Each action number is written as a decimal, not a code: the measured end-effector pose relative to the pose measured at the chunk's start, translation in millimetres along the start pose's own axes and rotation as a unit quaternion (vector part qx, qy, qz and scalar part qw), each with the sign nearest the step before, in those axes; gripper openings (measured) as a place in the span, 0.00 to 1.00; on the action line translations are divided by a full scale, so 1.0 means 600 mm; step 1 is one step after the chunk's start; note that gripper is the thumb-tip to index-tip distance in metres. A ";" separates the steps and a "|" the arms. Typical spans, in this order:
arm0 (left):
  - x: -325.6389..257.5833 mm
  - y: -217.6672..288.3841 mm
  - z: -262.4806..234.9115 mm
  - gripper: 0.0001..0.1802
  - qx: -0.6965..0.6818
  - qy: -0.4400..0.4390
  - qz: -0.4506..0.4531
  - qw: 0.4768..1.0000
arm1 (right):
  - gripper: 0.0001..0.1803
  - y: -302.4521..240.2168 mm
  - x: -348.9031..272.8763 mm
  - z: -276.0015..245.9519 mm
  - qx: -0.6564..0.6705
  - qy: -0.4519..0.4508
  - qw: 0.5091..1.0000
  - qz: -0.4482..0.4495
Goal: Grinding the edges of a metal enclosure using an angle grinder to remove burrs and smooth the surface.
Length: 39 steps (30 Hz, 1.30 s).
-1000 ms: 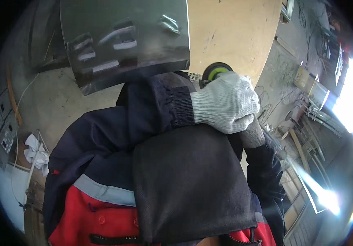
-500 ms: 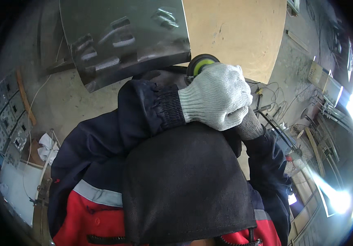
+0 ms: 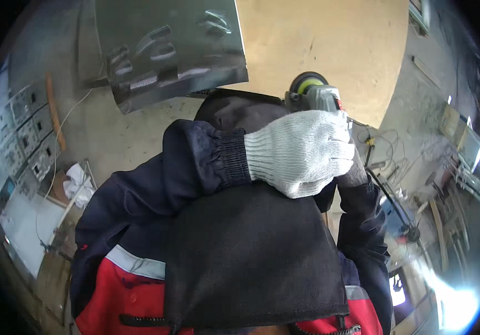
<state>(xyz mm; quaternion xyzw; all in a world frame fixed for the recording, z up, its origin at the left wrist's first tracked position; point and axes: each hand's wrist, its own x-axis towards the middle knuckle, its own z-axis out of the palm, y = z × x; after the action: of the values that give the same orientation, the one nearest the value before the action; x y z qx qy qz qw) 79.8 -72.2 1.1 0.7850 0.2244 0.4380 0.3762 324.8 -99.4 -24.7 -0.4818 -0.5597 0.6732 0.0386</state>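
One grey angle grinder (image 3: 317,96) with a yellow-green hub sits upper centre; the white-gloved left hand (image 3: 301,152) curls closed around it. One metal sheet (image 3: 167,50) lies upper left.

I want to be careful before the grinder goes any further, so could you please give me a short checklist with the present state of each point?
1. Left hand gloved and on the angle grinder: ok, white knit glove wrapped over the tool body.
2. Right hand on the tool: cannot tell, only a grey gloved edge shows under the left hand.
3. Disc condition and guard: cannot tell, mostly hidden.
4. Metal sheet lying steady on the wooden board: cannot tell, no clamp shows.
5. Cable away from the disc: ok, it trails off to the right side.
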 end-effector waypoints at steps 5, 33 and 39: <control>0.046 -0.007 0.061 0.19 0.001 -0.080 -0.042 0.996 | 0.13 0.124 0.003 -0.081 0.453 0.025 0.884 0.110; 0.007 -0.009 0.068 0.18 0.138 0.108 -0.032 0.984 | 0.24 -0.005 0.022 -0.016 -0.095 -0.105 0.988 -0.068; -0.022 -0.011 0.022 0.17 0.116 0.099 0.007 0.988 | 0.25 -0.010 0.023 0.029 -0.209 -0.100 0.971 -0.064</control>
<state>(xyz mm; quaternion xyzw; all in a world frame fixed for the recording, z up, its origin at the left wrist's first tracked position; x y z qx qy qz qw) 84.0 -82.4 -15.2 0.7780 0.3041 0.4870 0.2552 302.6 -101.4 -30.2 -0.3727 -0.7188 0.5819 -0.0758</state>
